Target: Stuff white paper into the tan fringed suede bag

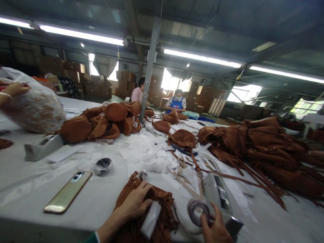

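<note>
A brown fringed bag [162,199] lies at the front edge of the table before me. My left hand [136,200] rests over its upper part, with the fingers curled onto the leather and the thumb bent in. Below that thumb, a folded white strip [151,219] lies against the bag. At the right, my right hand [215,224] grips a roll of tape [196,211] between thumb and fingers. Beside this hand stands a grey tape dispenser [211,192]. A brown strap [197,165] runs down towards the dispenser.
A phone [68,192] and a dark wrapped roll [103,166] lie to the left, near another tape dispenser [44,148]. Brown bags are piled left [76,128] and right [273,148]. White paper scraps [144,155] cover the middle. Another person's hand [15,89] holds a plastic sack [37,104].
</note>
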Tool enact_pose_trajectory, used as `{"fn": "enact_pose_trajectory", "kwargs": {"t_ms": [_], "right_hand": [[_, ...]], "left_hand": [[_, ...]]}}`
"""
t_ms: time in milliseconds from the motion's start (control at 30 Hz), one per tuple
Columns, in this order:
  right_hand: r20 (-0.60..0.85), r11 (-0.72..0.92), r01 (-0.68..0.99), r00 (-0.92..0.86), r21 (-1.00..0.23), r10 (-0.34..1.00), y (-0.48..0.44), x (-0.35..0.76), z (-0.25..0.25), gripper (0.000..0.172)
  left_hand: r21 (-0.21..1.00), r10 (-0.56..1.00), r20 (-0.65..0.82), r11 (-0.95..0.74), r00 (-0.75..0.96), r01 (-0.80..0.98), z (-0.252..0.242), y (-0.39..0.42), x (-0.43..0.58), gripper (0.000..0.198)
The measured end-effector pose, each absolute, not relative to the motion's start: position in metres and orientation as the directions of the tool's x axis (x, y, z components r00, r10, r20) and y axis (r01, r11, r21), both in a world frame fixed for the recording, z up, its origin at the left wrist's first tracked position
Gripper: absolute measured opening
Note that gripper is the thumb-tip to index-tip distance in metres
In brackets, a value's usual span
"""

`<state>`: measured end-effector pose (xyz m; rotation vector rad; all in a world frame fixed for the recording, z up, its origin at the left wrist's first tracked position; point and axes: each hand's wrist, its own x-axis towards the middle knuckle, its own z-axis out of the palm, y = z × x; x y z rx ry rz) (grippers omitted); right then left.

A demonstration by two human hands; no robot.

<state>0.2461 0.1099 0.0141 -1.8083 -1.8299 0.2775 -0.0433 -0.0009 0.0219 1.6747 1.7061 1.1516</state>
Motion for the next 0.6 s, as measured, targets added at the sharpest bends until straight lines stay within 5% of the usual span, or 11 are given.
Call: {"fn": "enact_pose_trajectory", "kwargs": {"t_ms": [100, 233, 433, 600], "right_hand": [[0.45, 0.29, 0.802, -0.029, -0.523, 0.893, 0.121, 0.233, 0.033, 0.051], [0.622, 0.632, 0.702, -0.343, -0.329, 0.704, 0.133, 0.186, 0.052, 0.029], [0.31, 0.848, 0.466, -0.792, -0.252, 0.527, 0.12, 0.102, 0.043, 0.027], [0.316, 0.863, 0.347, -0.826, -0.367, 0.466, 0.132, 0.099, 0.019, 0.019]], "left_hand": [[0.765, 0.984, 0.16, -0.074, -0.078, 0.64, 0.012, -0.001, -0.034, 0.018], [0.746, 0.978, 0.191, -0.087, -0.087, 0.66, -0.005, -0.007, -0.026, 0.013], [0.838, 0.906, 0.324, -0.142, -0.271, 0.527, -0.022, 0.008, -0.031, 0.051], [0.849, 0.964, 0.081, 0.065, -0.251, 0.524, -0.044, 0.044, -0.051, 0.04]]}}
